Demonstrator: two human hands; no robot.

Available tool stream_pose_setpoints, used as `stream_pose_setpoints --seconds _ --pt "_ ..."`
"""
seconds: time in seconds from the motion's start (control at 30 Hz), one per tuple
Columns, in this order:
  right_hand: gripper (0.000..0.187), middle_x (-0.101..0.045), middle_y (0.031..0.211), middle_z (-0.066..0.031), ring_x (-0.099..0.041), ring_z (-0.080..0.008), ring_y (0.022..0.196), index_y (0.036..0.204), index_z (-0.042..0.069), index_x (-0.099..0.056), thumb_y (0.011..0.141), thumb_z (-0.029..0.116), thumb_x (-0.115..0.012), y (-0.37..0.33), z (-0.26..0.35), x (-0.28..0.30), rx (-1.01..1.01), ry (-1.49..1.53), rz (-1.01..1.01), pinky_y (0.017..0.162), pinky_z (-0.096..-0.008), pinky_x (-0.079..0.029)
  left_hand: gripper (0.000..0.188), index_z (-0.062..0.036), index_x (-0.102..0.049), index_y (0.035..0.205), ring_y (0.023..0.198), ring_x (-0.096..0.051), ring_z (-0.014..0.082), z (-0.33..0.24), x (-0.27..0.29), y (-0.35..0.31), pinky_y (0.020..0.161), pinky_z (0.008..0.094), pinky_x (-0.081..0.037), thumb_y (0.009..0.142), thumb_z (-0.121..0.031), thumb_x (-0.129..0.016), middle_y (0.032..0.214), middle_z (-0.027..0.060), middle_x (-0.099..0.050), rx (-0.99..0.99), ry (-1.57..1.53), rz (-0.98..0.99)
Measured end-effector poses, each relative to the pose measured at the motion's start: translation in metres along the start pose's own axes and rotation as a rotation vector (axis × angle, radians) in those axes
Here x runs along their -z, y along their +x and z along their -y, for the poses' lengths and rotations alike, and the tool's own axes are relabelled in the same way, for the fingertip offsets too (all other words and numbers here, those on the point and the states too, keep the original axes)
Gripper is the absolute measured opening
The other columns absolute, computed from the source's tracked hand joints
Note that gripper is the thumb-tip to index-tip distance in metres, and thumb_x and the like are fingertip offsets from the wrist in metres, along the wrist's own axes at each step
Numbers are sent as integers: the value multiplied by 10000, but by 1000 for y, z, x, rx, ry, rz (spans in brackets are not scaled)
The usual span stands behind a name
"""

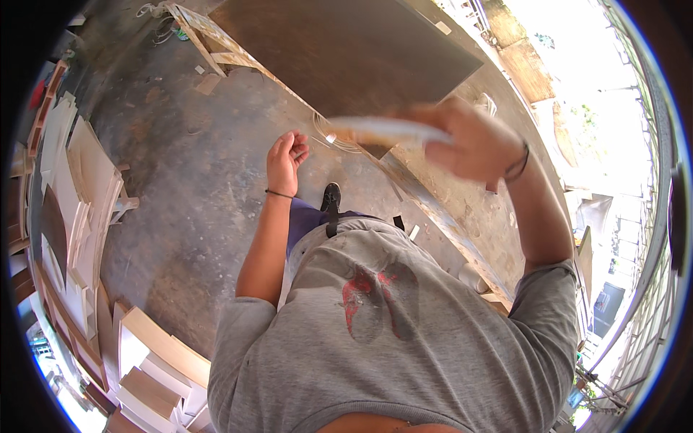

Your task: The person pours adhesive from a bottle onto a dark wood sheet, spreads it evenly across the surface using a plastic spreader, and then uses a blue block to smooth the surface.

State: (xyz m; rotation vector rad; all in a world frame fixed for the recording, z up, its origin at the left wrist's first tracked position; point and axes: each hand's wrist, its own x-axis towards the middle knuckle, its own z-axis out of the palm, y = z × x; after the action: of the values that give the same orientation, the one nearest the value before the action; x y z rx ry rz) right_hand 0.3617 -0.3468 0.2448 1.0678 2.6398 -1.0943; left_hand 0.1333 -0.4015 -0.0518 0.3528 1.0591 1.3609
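Pale strip [404, 130] in hand, the person stands by the near corner of a large dark board [346, 50]. That board's visible face looks fairly evenly brown; how much work is done or left on it cannot be judged from this view. The right hand [471, 143], blurred by motion, is closed around the strip's right end. The strip points leftward across the board's near corner as seen from above; whether they touch is unclear. The left hand [286, 157], fingers loosely curled and seemingly empty, hangs outside the board's left edge, apart from the strip.
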Motion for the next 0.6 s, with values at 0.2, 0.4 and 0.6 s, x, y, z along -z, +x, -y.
stream_pose_setpoints --seconds 0.2,0.4,0.6 --pt "516 -600 1154 -147 -621 -279 982 1291 165 -497 784 72 -500 79 -104 -56 17 -671 -279 757 -389 -536 247 -101 -607 1026 786 -540 105 -19 -26 40 717 298 -466 909 -316 -573 903 -1 -615 3 132 -48" --pt "434 -655 909 -151 -649 -321 866 1166 145 -568 738 78 -541 73 -87 -76 10 -596 -28 726 -419 -530 169 -113 -611 872 679 -530 61 -13 -38 59 631 248 -464 889 -281 -614 793 -24 -614 35 70 -97" --pt "367 -662 829 -169 -650 -357 791 1091 140 -601 739 93 -507 106 -121 -30 -244 -693 -43 695 -434 -515 155 -107 -602 853 665 -523 59 -12 -40 63 606 229 -457 886 -258 -617 764 -19 -602 42 58 -55"
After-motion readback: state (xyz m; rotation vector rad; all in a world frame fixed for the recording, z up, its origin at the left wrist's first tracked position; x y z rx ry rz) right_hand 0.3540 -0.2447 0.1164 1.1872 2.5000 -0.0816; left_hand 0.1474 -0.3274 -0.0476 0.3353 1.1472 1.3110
